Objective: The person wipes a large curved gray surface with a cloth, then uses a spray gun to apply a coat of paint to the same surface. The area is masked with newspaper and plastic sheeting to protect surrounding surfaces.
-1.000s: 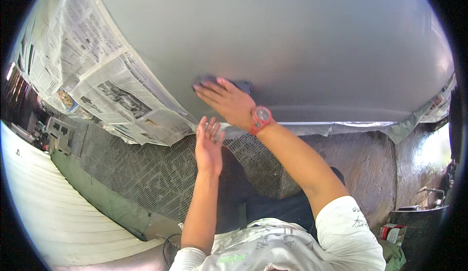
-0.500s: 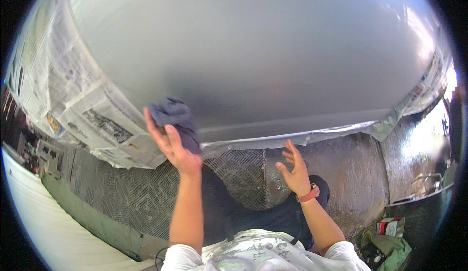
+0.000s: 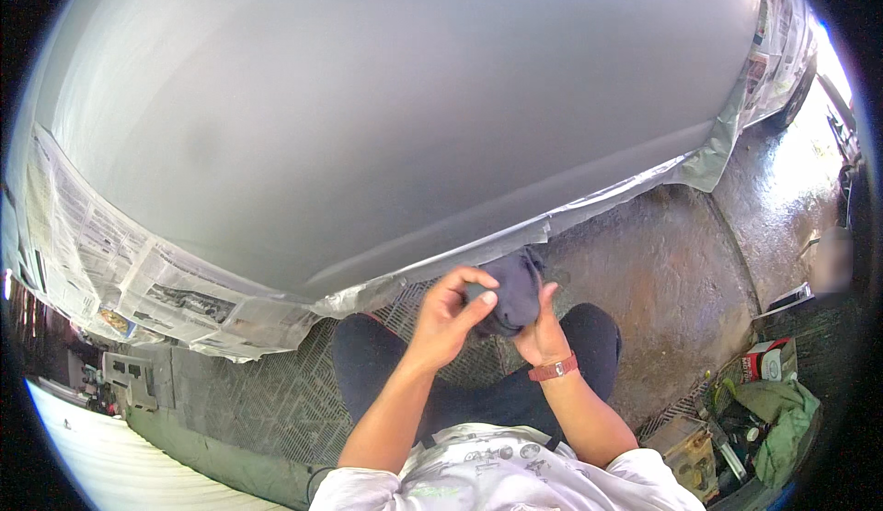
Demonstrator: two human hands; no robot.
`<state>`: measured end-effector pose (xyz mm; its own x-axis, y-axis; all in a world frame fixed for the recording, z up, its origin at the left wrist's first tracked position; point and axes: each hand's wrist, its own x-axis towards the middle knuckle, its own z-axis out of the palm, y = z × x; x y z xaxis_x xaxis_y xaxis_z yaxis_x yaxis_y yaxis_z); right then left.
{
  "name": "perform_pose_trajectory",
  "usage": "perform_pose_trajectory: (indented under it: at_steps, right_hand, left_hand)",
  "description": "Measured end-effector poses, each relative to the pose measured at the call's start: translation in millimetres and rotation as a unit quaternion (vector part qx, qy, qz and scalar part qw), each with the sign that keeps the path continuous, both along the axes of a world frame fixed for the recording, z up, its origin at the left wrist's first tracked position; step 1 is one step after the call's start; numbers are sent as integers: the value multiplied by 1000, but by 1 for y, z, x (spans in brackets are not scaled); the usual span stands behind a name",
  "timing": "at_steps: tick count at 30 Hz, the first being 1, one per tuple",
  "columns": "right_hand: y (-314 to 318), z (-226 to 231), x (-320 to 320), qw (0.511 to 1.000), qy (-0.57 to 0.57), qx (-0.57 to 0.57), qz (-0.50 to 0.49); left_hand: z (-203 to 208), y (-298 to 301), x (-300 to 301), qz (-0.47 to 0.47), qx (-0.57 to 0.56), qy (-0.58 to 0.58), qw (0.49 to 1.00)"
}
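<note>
A bunched dark grey cloth [image 3: 517, 292] is held between my two hands, above my knees. My left hand [image 3: 449, 318] pinches its left side with thumb and fingers. From the right, my right hand [image 3: 544, 332] grips the cloth; its thumb shows along the edge, and its other fingers are hidden behind the folds. A red watch is on the right wrist. In front of me rises a large smooth grey vehicle panel [image 3: 395, 125], apart from both hands. Masking newspaper [image 3: 175, 286] and clear film border its left and lower edges.
The floor has a patterned mat [image 3: 267, 387] at left and wet concrete [image 3: 658, 263] at right. At the lower right lie a green cloth [image 3: 782, 419], a red and white can [image 3: 768, 361] and a worn box [image 3: 685, 456]. A white ribbed surface [image 3: 120, 456] runs along the lower left.
My left hand has moved away from the panel's lower left edge with the cloth, toward the right. My right hand, empty before, now grips the cloth too. The view has shifted left.
</note>
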<state>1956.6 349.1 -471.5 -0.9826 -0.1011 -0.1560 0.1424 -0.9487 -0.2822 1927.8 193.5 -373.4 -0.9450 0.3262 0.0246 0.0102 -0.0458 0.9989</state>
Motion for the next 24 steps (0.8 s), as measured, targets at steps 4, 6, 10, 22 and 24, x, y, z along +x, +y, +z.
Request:
perform_pose_trajectory:
  at_steps: [4, 6, 10, 22, 24]
  right_hand:
    - [8, -12, -11, 853, 20, 516, -75]
    - [-11, -1, -14, 807, 57, 583, -74]
    - [-26, 41, -16, 596, 231, 769, -34]
    - [58, -95, -31, 564, 100, 820, -13]
    - [39, -108, -28, 544, 123, 828, 53]
  left_hand:
    - [-81, -7, 9, 104, 4, -147, 984]
    - [-88, -8, 20, 171, 123, -296, 932]
    - [-108, -45, 37, 133, 349, -370, 851]
    - [125, -91, -116, 568, 32, 390, 724]
    - [101, -77, -161, 583, -296, 522, 547]
